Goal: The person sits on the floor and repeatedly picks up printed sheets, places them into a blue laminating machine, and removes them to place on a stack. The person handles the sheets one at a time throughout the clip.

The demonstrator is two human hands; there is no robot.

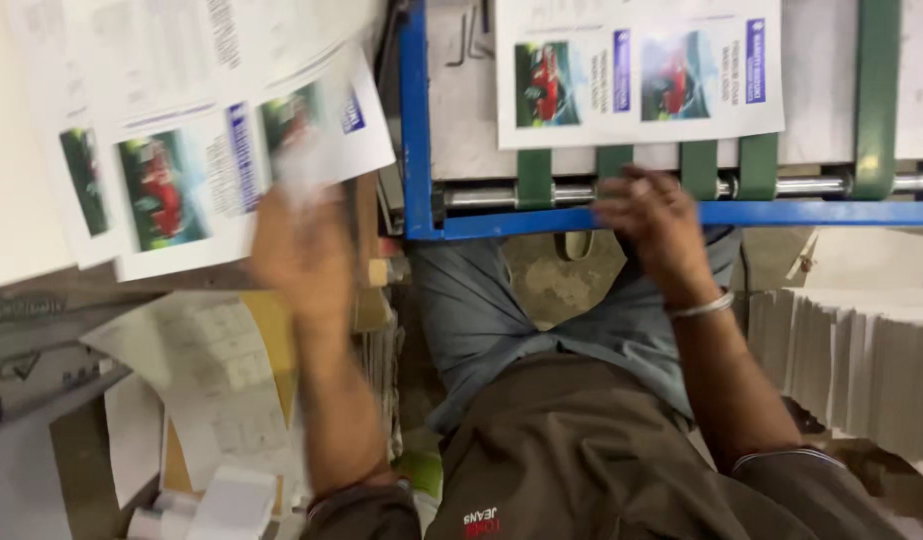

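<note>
My left hand point(302, 250) is blurred with motion, and it holds a printed sheet point(327, 130) with red pictures at its lower edge, over a pile of like sheets point(172, 190) on the left. My right hand point(654, 225), a metal bangle on its wrist, rests on the blue front bar point(582, 218) of a conveyor table, fingers curled by the green belts point(698, 168). Nothing shows in that hand. Just beyond it, another printed sheet point(637, 70) lies on the belts.
A metal roller point(812, 186) runs behind the blue bar. A tall stack of white paper point(852, 350) stands at the right. Loose papers and a white object point(232, 500) lie low on the left. My lap fills the lower middle.
</note>
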